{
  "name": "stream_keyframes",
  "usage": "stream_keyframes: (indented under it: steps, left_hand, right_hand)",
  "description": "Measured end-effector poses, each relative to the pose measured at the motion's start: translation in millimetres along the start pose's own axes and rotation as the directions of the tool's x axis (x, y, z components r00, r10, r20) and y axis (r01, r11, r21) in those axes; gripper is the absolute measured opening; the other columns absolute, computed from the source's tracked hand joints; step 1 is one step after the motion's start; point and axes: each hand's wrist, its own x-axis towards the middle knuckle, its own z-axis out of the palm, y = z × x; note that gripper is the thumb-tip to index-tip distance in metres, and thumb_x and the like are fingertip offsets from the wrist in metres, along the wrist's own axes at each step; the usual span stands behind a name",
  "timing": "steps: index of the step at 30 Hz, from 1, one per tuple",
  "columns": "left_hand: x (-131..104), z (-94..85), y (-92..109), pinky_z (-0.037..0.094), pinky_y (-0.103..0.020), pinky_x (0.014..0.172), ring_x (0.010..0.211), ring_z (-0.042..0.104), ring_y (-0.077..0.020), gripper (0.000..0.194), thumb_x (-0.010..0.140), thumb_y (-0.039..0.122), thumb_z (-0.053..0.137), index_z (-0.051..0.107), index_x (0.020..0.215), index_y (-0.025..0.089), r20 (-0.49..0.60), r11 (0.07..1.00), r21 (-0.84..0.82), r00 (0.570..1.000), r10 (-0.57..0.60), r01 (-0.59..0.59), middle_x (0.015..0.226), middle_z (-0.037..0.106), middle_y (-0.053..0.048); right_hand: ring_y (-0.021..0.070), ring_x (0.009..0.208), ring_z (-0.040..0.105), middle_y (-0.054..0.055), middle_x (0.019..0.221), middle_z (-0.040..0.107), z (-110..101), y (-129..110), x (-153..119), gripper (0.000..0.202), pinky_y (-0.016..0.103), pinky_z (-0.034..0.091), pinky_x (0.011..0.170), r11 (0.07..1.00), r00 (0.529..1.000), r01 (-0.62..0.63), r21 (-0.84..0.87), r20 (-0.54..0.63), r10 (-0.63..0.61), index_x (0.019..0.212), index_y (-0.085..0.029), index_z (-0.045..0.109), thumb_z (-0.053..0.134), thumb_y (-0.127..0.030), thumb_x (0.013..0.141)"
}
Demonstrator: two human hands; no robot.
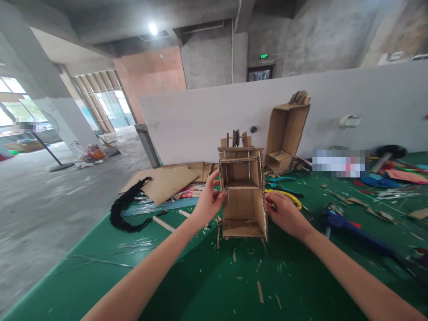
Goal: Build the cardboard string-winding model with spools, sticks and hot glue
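Exit sign [264, 56]: green, lit, on concrete wall [207, 58] above dark doorway [260, 73], far beyond and higher than grip of left hand [210, 198]; lower line apparently EXIT, characters above it too small to read. Red-and-white printed sheet [192, 192], left of grip: print illegible. White item [339, 164], well right of grip: surface pixelated, nothing legible.

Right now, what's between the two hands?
The open-fronted cardboard frame stands upright between the left hand and the right hand, as the head view shows; cardboard discs sit at its top.
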Motion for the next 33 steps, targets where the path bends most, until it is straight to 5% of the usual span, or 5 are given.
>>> stream_keyframes:
  steps: [7, 17, 24, 28, 33]
  left_hand:
    - [-1, -4.2, 10, 0.051, -0.030, 0.075, 0.094, 0.059, -0.0181, 0.078, 0.080, 0.010, 0.051, 0.012, 0.145, 0.029, 0.052, 0.987, 0.148, 0.997, 0.059, -0.067, 0.123, 0.051, -0.013]
    - [-2, -8.7, 28, 0.050, -0.033, 0.076, 0.092, 0.062, -0.0186, 0.108, 0.070, 0.009, 0.058, -0.018, 0.142, 0.037, 0.259, 0.965, -0.255, 0.966, 0.005, 0.064, 0.139, 0.040, -0.014]
    - [14, -17.1, 36, 0.048, -0.037, 0.083, 0.103, 0.059, -0.0238, 0.054, 0.076, 0.041, 0.059, 0.050, 0.127, 0.027, 0.293, 0.755, -0.579, 0.943, -0.158, 0.307, 0.120, 0.059, -0.007]
    - [39, -15.8, 52, 0.047, -0.042, 0.086, 0.107, 0.059, -0.0289, 0.066, 0.076, 0.071, 0.046, 0.054, 0.121, 0.024, 0.283, 0.748, -0.612, 0.954, -0.095, 0.256, 0.113, 0.065, -0.009]
    - [61, -11.2, 55, 0.046, -0.042, 0.090, 0.103, 0.061, -0.0280, 0.061, 0.083, 0.063, 0.045, 0.053, 0.122, 0.018, 0.284, 0.744, -0.595, 0.946, -0.159, 0.304, 0.110, 0.067, -0.011]
  right_hand:
    - [0.0259, 0.107, 0.048, 0.013, 0.116, 0.043, -30, -57, 3, 0.048, 0.047, 0.048, 0.086, 0.987, 0.929, 0.161, 0.024, -0.340, -0.144, 0.130, -0.021, 0.036, 0.050, -0.022, 0.084]
    - [0.0310, 0.121, 0.041, 0.018, 0.124, 0.035, -23, -83, 7, 0.039, 0.044, 0.052, 0.090, 0.898, 0.896, 0.242, -0.368, -0.271, -0.352, 0.119, -0.014, 0.047, 0.057, -0.013, 0.080]
    - [0.0336, 0.122, 0.040, 0.019, 0.127, 0.033, -27, -77, 4, 0.030, 0.047, 0.054, 0.087, 0.917, 0.909, 0.278, -0.286, -0.229, -0.347, 0.109, -0.016, 0.049, 0.056, -0.015, 0.079]
    - [0.0336, 0.125, 0.037, 0.017, 0.128, 0.033, -23, -80, 1, 0.041, 0.050, 0.052, 0.089, 0.922, 0.919, 0.304, -0.238, -0.183, -0.350, 0.119, -0.020, 0.044, 0.055, -0.015, 0.080]
    - [0.0323, 0.127, 0.034, 0.017, 0.129, 0.032, -20, -78, -3, 0.056, 0.050, 0.050, 0.092, 0.923, 0.910, 0.348, -0.162, -0.176, -0.375, 0.129, -0.021, 0.034, 0.056, -0.015, 0.079]
